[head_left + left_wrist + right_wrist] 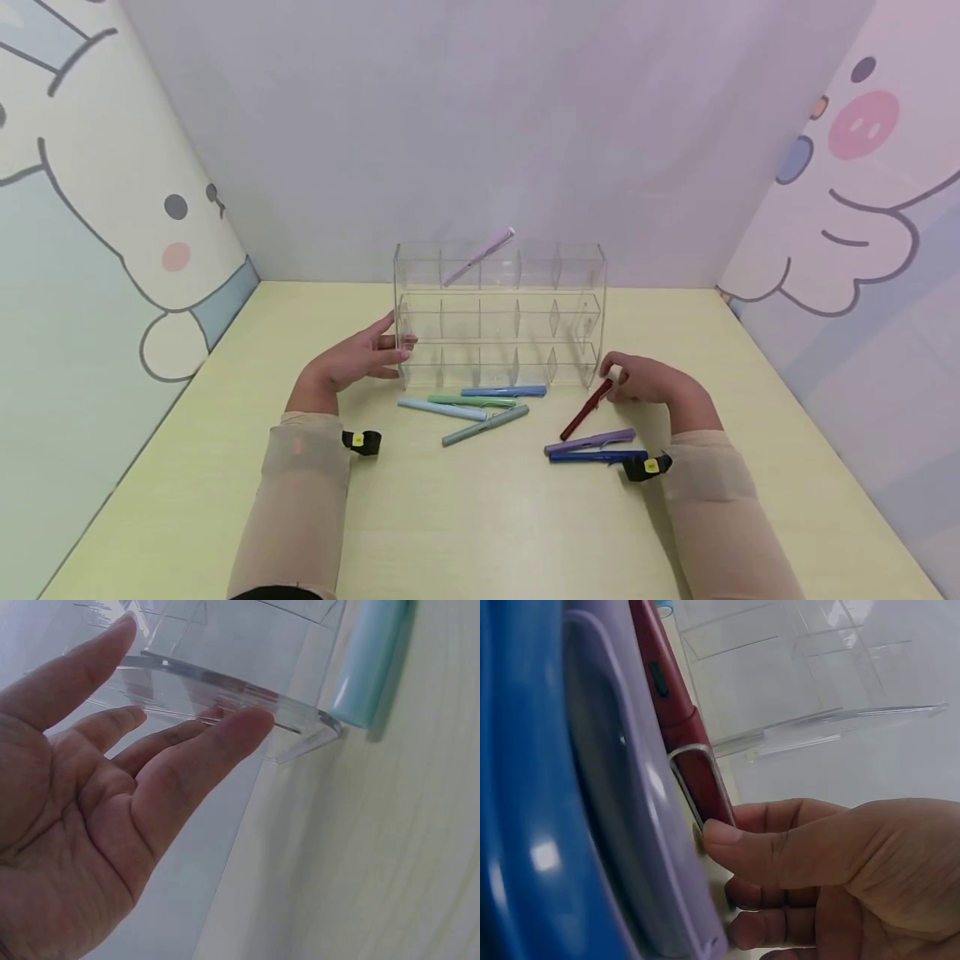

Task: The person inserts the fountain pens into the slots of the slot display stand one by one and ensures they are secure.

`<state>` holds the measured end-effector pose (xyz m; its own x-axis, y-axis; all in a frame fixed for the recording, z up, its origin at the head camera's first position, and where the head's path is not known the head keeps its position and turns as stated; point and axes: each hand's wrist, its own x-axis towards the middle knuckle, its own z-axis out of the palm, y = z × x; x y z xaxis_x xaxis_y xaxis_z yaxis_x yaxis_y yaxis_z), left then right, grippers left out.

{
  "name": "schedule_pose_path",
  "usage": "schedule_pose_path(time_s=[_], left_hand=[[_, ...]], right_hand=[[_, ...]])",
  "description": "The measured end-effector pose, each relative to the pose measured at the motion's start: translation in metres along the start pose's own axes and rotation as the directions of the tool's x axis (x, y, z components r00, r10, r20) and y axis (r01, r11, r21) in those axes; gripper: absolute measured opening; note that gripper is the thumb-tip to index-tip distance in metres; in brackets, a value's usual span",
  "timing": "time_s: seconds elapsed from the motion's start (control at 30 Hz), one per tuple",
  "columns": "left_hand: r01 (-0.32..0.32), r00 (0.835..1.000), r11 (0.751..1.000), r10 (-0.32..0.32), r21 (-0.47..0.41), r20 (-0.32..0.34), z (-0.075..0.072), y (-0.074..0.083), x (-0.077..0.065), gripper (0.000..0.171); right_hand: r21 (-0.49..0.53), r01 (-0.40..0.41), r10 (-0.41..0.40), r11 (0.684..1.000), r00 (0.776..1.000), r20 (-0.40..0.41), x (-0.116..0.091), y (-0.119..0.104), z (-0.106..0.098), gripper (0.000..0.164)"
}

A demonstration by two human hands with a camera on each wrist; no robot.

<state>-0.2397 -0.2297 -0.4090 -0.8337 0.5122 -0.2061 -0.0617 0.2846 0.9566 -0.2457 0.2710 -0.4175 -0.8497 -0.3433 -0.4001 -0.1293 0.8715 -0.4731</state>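
Observation:
My right hand point(639, 379) pinches a dark red pen point(587, 408) by its clip end, between thumb and fingers. The pen point(676, 712) slants over the table, its other end pointing down-left in the head view. At the left side of a clear acrylic rack point(498, 352), my left hand point(360, 354) has its fingers extended beside the side panel. In the left wrist view, that hand point(112, 787) holds nothing; whether its fingertips touch the rack is hard to tell. A pale lavender pen point(480, 257) leans in the rack's top tier.
Before the rack lie a blue pen point(504, 391), a green pen point(472, 401), a light blue pen point(441, 407) and a grey-green pen point(485, 426). Nearer my right wrist are a purple pen point(588, 442) and a dark blue pen point(592, 457). A grey wall point(480, 125) rises behind.

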Motion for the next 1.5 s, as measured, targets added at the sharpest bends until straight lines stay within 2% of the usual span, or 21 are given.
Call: schedule_pose_path(time_s=[0.2, 0.33, 0.43, 0.6, 0.8, 0.93, 1.03, 1.1, 1.17, 1.2, 1.33, 1.43, 1.5], left_hand=[[-0.001, 1.0, 1.0, 0.001, 0.009, -0.007, 0.0, -0.001, -0.001, 0.097], [-0.005, 1.0, 1.0, 0.005, -0.002, -0.009, 0.0, 0.0, -0.002, 0.094], [-0.005, 1.0, 1.0, 0.005, -0.006, -0.006, 0.001, 0.0, -0.002, 0.091], [-0.002, 1.0, 1.0, 0.002, 0.012, -0.006, 0.0, 0.001, -0.001, 0.094], [0.0, 1.0, 1.0, 0.0, 0.001, -0.003, -0.001, 0.0, 0.0, 0.093], [-0.002, 1.0, 1.0, 0.002, 0.0, -0.006, 0.0, -0.001, 0.0, 0.093], [-0.001, 1.0, 1.0, 0.001, 0.0, -0.007, 0.001, -0.001, 0.001, 0.093], [0.003, 1.0, 1.0, -0.003, 0.0, -0.007, 0.002, -0.001, 0.001, 0.093], [0.007, 1.0, 1.0, -0.007, 0.0, -0.007, 0.002, -0.001, 0.001, 0.094], [0.008, 1.0, 1.0, -0.008, 0.001, -0.007, 0.002, -0.001, 0.001, 0.094], [0.009, 1.0, 1.0, -0.009, 0.004, -0.007, 0.002, -0.001, 0.001, 0.095], [0.0, 1.0, 1.0, 0.0, -0.006, -0.016, 0.002, -0.002, 0.0, 0.095], [-0.001, 1.0, 1.0, 0.0, -0.016, -0.023, 0.003, -0.002, 0.0, 0.096]], right_hand=[[0.018, 0.066, -0.066, 0.998, 0.998, -0.008, -0.003, 0.001, -0.001, 0.018], [0.113, 0.11, -0.112, 0.988, 0.994, 0.009, -0.01, 0.006, -0.006, 0.017], [0.227, 0.135, -0.139, 0.965, 0.99, -0.001, -0.016, 0.01, -0.012, 0.021], [0.392, 0.218, -0.2, 0.894, 0.976, -0.089, -0.026, 0.012, -0.021, 0.029], [0.533, 0.358, -0.273, 0.767, 0.933, -0.233, -0.035, 0.008, -0.028, 0.026], [0.534, 0.442, -0.303, 0.72, 0.894, -0.33, -0.039, -0.001, -0.031, 0.026], [0.491, 0.492, -0.285, 0.719, 0.853, -0.437, -0.044, -0.006, -0.034, 0.029], [0.483, 0.521, -0.259, 0.704, 0.822, -0.508, -0.048, -0.01, -0.034, 0.028], [0.496, 0.568, -0.247, 0.657, 0.784, -0.57, -0.049, -0.013, -0.034, 0.027], [0.504, 0.598, -0.247, 0.624, 0.762, -0.599, -0.049, -0.016, -0.033, 0.026], [0.531, 0.711, -0.25, 0.461, 0.678, -0.691, -0.044, -0.032, -0.036, 0.025], [0.52, 0.759, -0.239, 0.392, 0.63, -0.739, -0.035, -0.051, -0.045, 0.027], [0.52, 0.777, -0.223, 0.354, 0.61, -0.76, -0.029, -0.065, -0.054, 0.03]])
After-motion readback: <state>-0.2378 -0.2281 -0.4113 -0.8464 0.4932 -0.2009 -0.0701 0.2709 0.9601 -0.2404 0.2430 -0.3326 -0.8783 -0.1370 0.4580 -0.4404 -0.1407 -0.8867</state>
